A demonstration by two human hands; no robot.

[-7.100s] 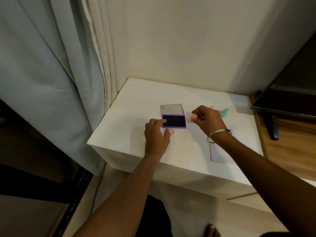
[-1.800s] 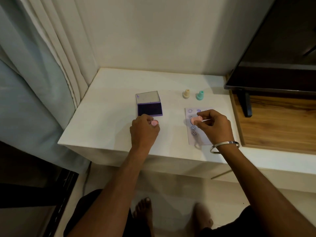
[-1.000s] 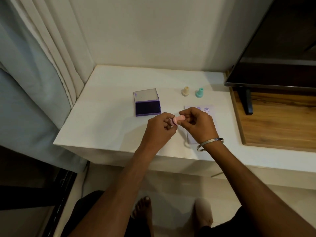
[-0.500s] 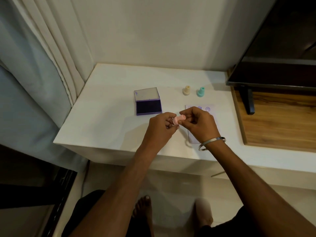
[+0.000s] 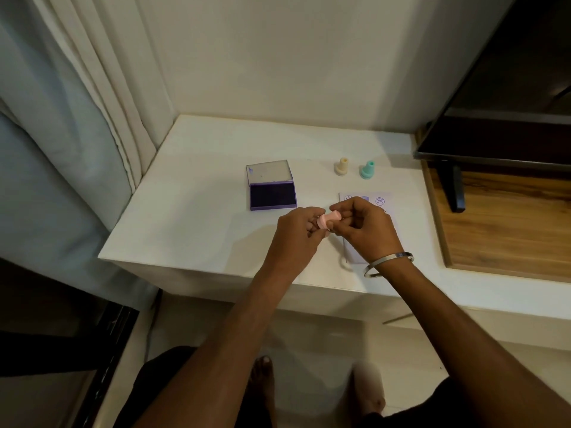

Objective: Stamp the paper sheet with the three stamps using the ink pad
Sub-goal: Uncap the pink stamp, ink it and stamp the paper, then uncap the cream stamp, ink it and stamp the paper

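A small pink stamp (image 5: 329, 218) lies sideways in the air between my two hands, just above the white table (image 5: 200, 230). My right hand (image 5: 364, 230) pinches its handle end. My left hand (image 5: 298, 231) grips its wider end, where a pink cap seems to sit; the fingers hide the joint. The purple ink pad (image 5: 272, 194) lies open behind my left hand, lid tilted back. The paper sheet (image 5: 378, 201) with several round prints lies mostly under my right hand. A cream stamp (image 5: 341, 166) and a teal stamp (image 5: 367, 169) stand upright behind the sheet.
A dark TV screen (image 5: 500, 118) on a stand rises over the wooden surface (image 5: 500, 223) at the right. Curtains (image 5: 77, 118) hang at the left of the table and a wall closes its back. My bare feet are on the floor below the front edge.
My right hand lifted the pink stamp off the sheet and brought it left; my left hand came up with the pink cap to meet it. Over the last second both barely moved.
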